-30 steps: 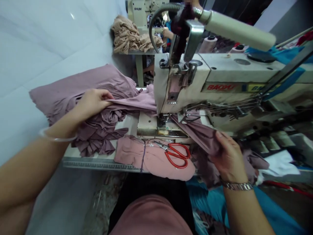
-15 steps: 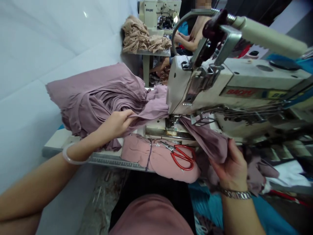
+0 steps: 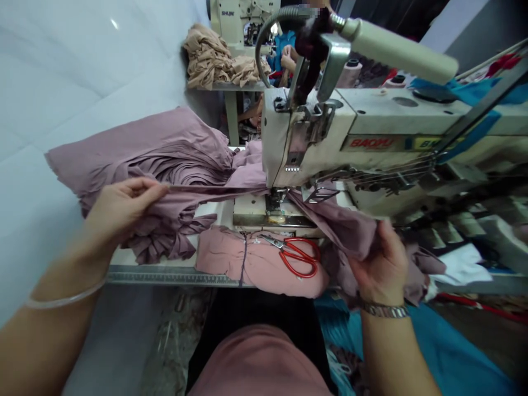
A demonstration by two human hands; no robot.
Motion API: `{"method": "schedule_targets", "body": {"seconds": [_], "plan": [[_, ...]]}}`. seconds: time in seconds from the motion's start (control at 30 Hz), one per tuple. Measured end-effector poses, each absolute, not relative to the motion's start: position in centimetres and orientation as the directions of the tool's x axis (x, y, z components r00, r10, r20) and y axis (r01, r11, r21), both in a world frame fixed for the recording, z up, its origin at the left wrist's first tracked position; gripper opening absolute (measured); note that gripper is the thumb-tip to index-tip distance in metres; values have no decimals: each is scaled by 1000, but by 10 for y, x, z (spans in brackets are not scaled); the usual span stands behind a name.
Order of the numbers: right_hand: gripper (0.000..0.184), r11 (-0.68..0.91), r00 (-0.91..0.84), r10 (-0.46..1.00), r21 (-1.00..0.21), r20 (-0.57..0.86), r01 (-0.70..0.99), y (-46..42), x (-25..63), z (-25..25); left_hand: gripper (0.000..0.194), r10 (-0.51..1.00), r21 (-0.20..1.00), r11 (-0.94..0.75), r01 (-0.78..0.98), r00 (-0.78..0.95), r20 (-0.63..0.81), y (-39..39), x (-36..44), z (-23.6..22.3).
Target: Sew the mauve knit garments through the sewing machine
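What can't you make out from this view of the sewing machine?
In the head view:
The stitching point under the presser foot: hidden by the foot and the mauve fabric.
The right hand's fingertips: hidden behind that fabric.
The far co-worker's arm: mostly hidden by the machine's head.
The yellow label: too small and blurred to read.

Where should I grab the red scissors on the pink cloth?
Grab the red scissors by the red loops of their grip, coming from above on the right. They lie flat on the pink cloth, so the open loops face up, and the pointy blades aim left toward the sewing machine.
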State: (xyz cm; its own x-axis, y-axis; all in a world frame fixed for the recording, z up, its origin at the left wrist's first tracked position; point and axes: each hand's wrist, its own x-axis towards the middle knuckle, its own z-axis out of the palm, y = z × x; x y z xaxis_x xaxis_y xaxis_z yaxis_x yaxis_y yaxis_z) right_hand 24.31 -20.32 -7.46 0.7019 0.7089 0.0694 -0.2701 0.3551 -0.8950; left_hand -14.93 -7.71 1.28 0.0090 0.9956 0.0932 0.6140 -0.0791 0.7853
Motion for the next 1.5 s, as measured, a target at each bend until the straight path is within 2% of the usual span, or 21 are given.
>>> {"method": "schedule_targets", "body": {"seconds": [0.03, 0.07, 0.1, 0.13, 0.17, 0.2, 0.27, 0.33, 0.4, 0.47, 0.57, 0.73, 0.87, 0.97, 1.03, 1.17, 1.37, 1.5], "plan": [[17, 346, 630, 746, -934, 218, -86, -199, 233, -72, 35, 987, 828, -133, 544, 1, 158, -77, -136, 14], [16, 352, 484, 790, -925, 375, 143, -193, 223, -69, 34, 975, 838, -218, 499, 66, 214, -76, -120, 12], [15, 374, 237, 844, -845, 481, 383, -187, 213, -67, 35, 945, 815, -325, 479, 198, 261, -75, -102, 7], [18, 434, -28, 855, -683, 518, 588, -181, 207, -64, 35, 873, 757, -456, 468, 401, 278, -73, -83, -1], [23, 493, -240, 834, -474, 498, 730, -176, 203, -63, 34, 744, 665, -605, 438, 607, 277, -72, -66, -10], [28, 522, -380, 810, -255, 446, 814, -171, 203, -63, 34, 598, 537, -747, 391, 748, 289, -72, -50, -21], [38, 494, -494, 785, 105, 374, 863, -165, 210, -63, 31, 381, 224, -921, 319, 859, 343, -74, -30, -44], [46, 455, -535, 774, 290, 339, 842, -163, 221, -65, 30, 287, -41, -943, 330, 871, 398, -78, -24, -60], [47, 471, -579, 742, 351, 338, 809, -164, 230, -66, 28, 258, -174, -917, 358, 868, 424, -85, -27, -68], [44, 509, -619, 698, 359, 360, 782, -166, 230, -68, 25, 239, -212, -912, 352, 873, 425, -91, -31, -69], [41, 535, -625, 672, 324, 397, 780, -168, 219, -71, 25, 275, -170, -912, 374, 864, 422, -99, -30, -68], [41, 388, -439, 748, 210, 498, 898, -174, 194, -75, 34, 413, -104, -862, 496, 806, 424, -105, -16, -69], [34, 380, -347, 757, 58, 553, 923, -174, 187, -78, 32, 435, -88, -853, 514, 795, 422, -111, -9, -64], [35, 410, -269, 778, -134, 569, 902, -173, 188, -81, 32, 451, -82, -853, 516, 807, 382, -117, -9, -60], [37, 410, -244, 793, -192, 558, 892, -173, 187, -82, 32, 459, -84, -851, 518, 812, 360, -119, -9, -59], [39, 370, -266, 825, -122, 499, 921, -174, 181, -82, 36, 509, -91, -819, 567, 789, 345, -119, -5, -59], [37, 364, -199, 821, -221, 535, 905, -173, 179, -78, 38, 554, -135, -773, 619, 764, 332, -123, 0, -61], [38, 343, -242, 838, -128, 489, 931, -175, 178, -76, 37, 578, -146, -747, 648, 742, 340, -125, 1, -62]]}}
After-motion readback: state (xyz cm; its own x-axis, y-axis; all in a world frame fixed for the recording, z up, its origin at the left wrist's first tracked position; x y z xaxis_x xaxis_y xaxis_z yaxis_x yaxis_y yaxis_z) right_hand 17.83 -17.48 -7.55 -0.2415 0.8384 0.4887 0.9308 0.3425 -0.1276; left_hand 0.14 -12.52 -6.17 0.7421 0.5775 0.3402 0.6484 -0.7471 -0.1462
